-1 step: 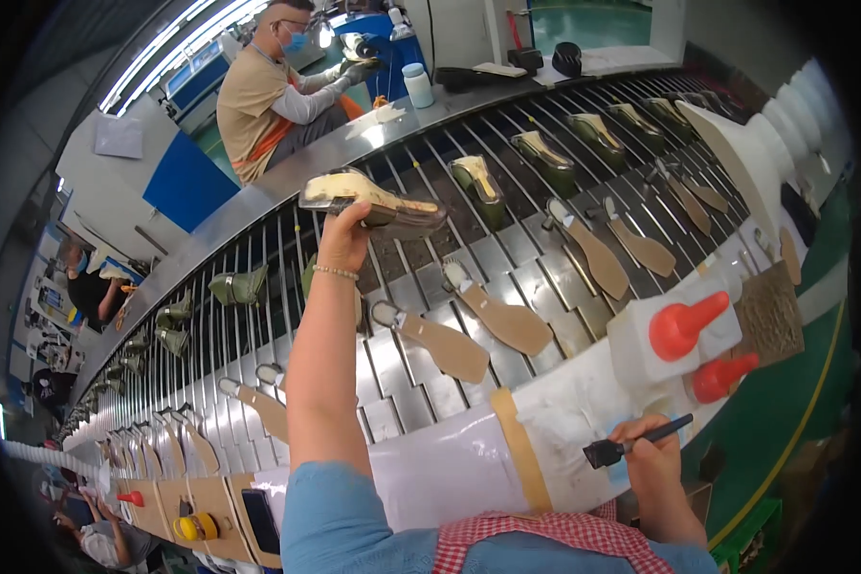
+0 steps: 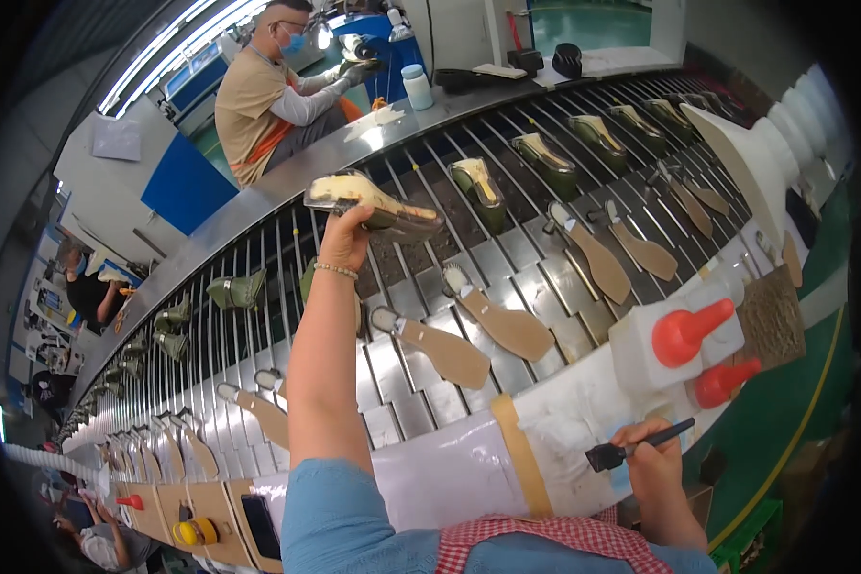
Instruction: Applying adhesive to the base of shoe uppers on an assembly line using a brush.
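Observation:
Over the conveyor, my left hand [image 2: 347, 239] grips a dark shoe upper [image 2: 392, 212] by its side. The upper is turned bottom up, its cream underside showing and its edges looking glossy. At the lower right, my right hand [image 2: 656, 466] is closed round the handle of a flat black brush [image 2: 607, 456]. The brush head points left, above a white-covered work surface [image 2: 564, 454]. Tan shoe soles [image 2: 509, 323] with small heel pieces lie on the conveyor slats beyond it. Farther back, a green shoe upper [image 2: 488, 191] rests bottom up on the conveyor rods.
Two white bottles with red nozzles [image 2: 684, 335] stand left of a brown rough block [image 2: 770, 320]. A white funnel-shaped duct [image 2: 741, 153] hangs at the right. More uppers line the conveyor [image 2: 383, 411]. Across it sits a co-worker [image 2: 258, 105]. A yellow tape roll [image 2: 196, 530] and phone [image 2: 260, 526] lie lower left.

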The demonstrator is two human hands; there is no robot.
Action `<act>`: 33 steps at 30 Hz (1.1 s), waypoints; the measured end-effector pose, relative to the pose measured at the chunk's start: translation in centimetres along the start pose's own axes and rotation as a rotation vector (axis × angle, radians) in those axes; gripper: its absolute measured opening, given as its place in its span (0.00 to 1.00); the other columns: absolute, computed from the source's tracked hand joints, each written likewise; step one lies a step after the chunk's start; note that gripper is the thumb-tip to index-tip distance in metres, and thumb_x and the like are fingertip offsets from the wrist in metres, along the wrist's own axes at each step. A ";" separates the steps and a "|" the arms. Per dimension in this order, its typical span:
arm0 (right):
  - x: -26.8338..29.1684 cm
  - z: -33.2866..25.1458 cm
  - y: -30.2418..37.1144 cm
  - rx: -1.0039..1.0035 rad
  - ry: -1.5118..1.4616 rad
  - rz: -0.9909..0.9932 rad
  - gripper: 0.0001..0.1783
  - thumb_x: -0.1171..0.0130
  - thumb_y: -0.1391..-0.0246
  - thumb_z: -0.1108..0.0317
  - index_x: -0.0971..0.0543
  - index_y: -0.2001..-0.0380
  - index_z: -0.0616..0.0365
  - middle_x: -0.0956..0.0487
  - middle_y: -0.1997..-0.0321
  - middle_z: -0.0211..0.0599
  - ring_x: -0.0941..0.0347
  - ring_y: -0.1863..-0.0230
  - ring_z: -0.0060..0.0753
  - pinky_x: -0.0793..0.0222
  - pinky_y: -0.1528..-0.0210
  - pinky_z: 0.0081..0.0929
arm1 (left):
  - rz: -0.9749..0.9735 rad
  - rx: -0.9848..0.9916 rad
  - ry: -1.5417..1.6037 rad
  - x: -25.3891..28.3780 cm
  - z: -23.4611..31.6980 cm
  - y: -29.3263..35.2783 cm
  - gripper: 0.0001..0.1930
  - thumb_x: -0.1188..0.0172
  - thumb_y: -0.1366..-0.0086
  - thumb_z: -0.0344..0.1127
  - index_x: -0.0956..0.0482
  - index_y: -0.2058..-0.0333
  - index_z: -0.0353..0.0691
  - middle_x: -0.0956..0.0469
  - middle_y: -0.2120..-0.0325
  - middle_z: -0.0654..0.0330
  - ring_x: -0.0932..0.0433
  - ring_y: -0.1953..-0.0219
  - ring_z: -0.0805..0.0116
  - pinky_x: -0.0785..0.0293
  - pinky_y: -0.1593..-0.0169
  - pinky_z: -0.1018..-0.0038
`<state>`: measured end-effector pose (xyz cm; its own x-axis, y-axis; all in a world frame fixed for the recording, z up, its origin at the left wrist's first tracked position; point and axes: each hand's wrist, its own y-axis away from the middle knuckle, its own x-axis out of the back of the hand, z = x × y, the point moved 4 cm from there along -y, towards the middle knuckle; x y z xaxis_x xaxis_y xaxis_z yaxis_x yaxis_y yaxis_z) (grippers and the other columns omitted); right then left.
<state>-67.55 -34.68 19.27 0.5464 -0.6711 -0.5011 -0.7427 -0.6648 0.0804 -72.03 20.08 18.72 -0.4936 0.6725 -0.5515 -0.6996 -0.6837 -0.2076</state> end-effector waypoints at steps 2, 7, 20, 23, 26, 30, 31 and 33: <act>0.2 0.6 -0.6 -0.007 0.007 0.058 0.17 0.32 0.56 0.64 0.29 0.69 0.61 0.24 0.69 0.44 0.27 0.61 0.38 0.32 0.59 0.27 | 0.040 0.143 -0.100 2.3 -2.0 -2.2 0.29 0.35 0.55 0.22 0.31 0.51 0.40 0.26 0.57 0.63 0.27 0.53 0.66 0.34 0.47 0.69; 0.0 1.5 -1.6 -0.043 0.064 0.084 0.17 0.32 0.56 0.63 0.28 0.69 0.62 0.24 0.70 0.44 0.27 0.62 0.38 0.33 0.62 0.23 | -0.041 0.213 -0.129 6.1 -3.5 -3.5 0.35 0.36 0.50 0.24 0.39 0.42 0.35 0.28 0.50 0.57 0.31 0.46 0.64 0.39 0.42 0.70; -1.3 1.5 -0.1 0.017 0.038 -0.003 0.16 0.35 0.52 0.66 0.29 0.65 0.62 0.24 0.66 0.44 0.27 0.60 0.36 0.34 0.55 0.27 | 0.276 0.402 -1.766 7.5 -0.7 14.2 0.48 0.39 0.45 0.50 0.58 0.36 0.35 0.25 0.57 0.37 0.24 0.56 0.43 0.28 0.53 0.60; -1.3 0.3 1.2 0.051 0.028 0.021 0.15 0.38 0.50 0.69 0.29 0.62 0.62 0.23 0.64 0.44 0.27 0.59 0.34 0.34 0.51 0.29 | 0.440 0.176 -1.600 9.1 -0.7 15.3 0.43 0.41 0.44 0.43 0.55 0.36 0.38 0.26 0.56 0.38 0.24 0.57 0.42 0.29 0.53 0.60; -1.8 -1.5 2.2 0.062 0.192 -0.018 0.13 0.40 0.47 0.68 0.29 0.61 0.60 0.24 0.64 0.35 0.28 0.64 0.23 0.34 0.56 0.22 | 0.767 -0.308 -1.285 14.6 5.6 16.4 0.25 0.43 0.41 0.34 0.36 0.46 0.37 0.25 0.57 0.45 0.22 0.66 0.51 0.27 0.59 0.63; 1.4 -3.4 4.3 0.080 0.237 0.130 0.10 0.41 0.49 0.73 0.28 0.63 0.60 0.25 0.68 0.31 0.29 0.65 0.22 0.33 0.59 0.20 | 0.427 -0.127 -0.917 4.7 15.1 19.6 0.12 0.48 0.38 0.36 0.24 0.59 0.39 0.30 0.80 0.70 0.39 0.84 0.85 0.46 0.83 0.84; 2.1 -3.8 4.5 0.144 0.356 0.166 0.10 0.40 0.51 0.76 0.27 0.64 0.59 0.26 0.68 0.29 0.30 0.66 0.20 0.33 0.59 0.18 | 0.375 -0.073 -0.983 2.1 17.3 21.6 0.13 0.49 0.39 0.36 0.23 0.58 0.40 0.29 0.80 0.72 0.39 0.83 0.86 0.47 0.83 0.85; 1.9 -5.2 4.9 0.163 0.524 0.180 0.09 0.42 0.51 0.78 0.27 0.65 0.59 0.26 0.67 0.29 0.30 0.65 0.20 0.34 0.58 0.19 | 0.232 0.107 -0.915 -0.7 19.5 24.3 0.14 0.49 0.41 0.36 0.22 0.58 0.39 0.25 0.76 0.71 0.36 0.82 0.86 0.46 0.83 0.86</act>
<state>-68.15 -40.89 23.20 0.4936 -0.8697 0.0050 -0.8692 -0.4935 -0.0293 -98.75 8.55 29.77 -0.8075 0.5155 0.2866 -0.5547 -0.8290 -0.0718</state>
